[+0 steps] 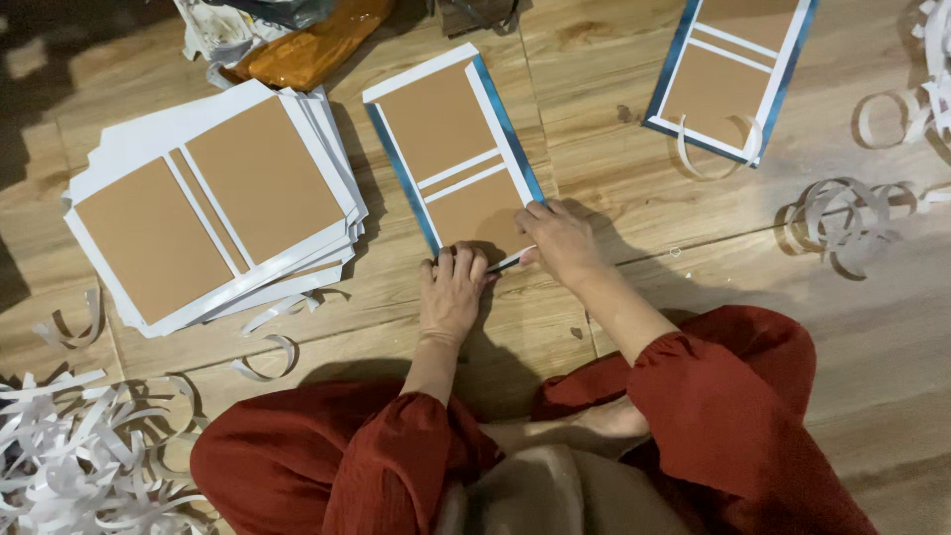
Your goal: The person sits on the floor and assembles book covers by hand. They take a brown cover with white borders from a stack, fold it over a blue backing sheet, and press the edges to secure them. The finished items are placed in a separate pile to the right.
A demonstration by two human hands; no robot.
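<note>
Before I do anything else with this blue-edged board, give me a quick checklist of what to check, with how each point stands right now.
1. Both hands on the board: ok. The left hand and right hand press its near edge.
2. Board flat on the floor: ok, no lifted corner shows.
3. Board apart from the stack of boards: ok, bare floor lies between them.
4. Paper strips away from the near edge: ok, the closest lie off to the left.
5. White strip at the near edge stuck down: cannot tell, the fingers cover it.
6. Second blue-edged board: not ok, a loose strip curls off its edge.
</note>
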